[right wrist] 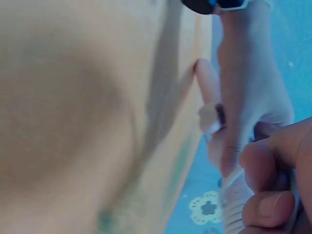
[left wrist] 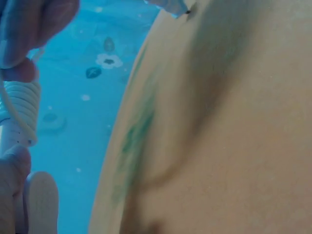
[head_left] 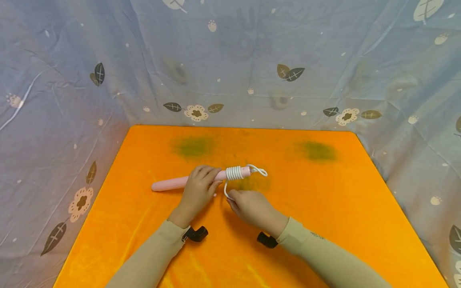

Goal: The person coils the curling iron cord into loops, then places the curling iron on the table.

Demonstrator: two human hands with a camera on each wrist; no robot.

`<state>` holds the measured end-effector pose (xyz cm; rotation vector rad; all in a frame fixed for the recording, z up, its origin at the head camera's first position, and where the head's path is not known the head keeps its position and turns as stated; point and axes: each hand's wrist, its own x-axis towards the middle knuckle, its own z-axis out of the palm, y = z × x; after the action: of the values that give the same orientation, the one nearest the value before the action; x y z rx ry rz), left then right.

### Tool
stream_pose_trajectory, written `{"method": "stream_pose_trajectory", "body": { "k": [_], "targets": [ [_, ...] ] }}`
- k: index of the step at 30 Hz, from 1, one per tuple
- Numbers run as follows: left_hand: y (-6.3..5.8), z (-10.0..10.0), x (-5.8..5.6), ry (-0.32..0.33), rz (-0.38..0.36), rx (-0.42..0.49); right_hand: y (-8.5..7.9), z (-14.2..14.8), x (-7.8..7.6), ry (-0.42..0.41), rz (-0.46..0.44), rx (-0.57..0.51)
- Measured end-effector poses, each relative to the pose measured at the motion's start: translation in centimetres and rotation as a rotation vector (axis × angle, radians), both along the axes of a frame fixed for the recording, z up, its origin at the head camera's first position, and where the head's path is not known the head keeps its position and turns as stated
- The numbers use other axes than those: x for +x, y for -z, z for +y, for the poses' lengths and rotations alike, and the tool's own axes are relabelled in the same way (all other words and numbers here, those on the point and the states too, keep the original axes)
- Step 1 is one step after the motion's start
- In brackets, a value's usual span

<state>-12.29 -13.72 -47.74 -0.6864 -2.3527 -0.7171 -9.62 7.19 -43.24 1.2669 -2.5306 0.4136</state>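
Observation:
A slim pink hair styling iron is held at a slight slant over the table. My left hand grips it around the middle, fingers over the top and thumb on the near side. White power cord is wound in several snug coils round its right part, and a small loop of the cord sticks out past the right end. Just below the coils, my right hand pinches the cord's free length between thumb and fingers. In the left wrist view the coils show beside the right hand's fingers.
An orange cloth-covered table lies under both hands, with dark green smudges toward its back. Patterned grey-blue fabric hangs behind and at both sides. Black wrist mounts stick out below the sleeves.

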Motion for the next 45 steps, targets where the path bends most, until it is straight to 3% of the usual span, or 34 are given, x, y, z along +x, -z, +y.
{"method": "stream_pose_trajectory", "body": {
  "k": [8,14,21,32,39,45],
  "targets": [
    [0.6,0.1,0.2,0.017,0.008,-0.013,-1.8,-0.2,-0.4,-0.026,0.065,-0.022],
    [1.0,-0.1,0.4,0.069,-0.006,-0.044,-4.0,0.0,-1.2,-0.030,0.135,0.057],
    [1.2,0.0,0.6,0.125,-0.005,-0.063,-6.4,0.8,-1.9,-0.066,0.082,0.154],
    [1.1,0.4,1.0,0.164,-0.011,-0.072,-7.7,1.3,-4.1,-0.115,0.080,0.117],
    [1.3,0.7,1.8,0.164,-0.019,-0.087,-8.0,2.1,-5.9,-0.129,-0.051,0.034],
    [1.5,0.8,2.2,0.170,0.007,-0.095,-7.4,2.8,-7.4,-0.076,-0.226,0.033]
  ]
}}
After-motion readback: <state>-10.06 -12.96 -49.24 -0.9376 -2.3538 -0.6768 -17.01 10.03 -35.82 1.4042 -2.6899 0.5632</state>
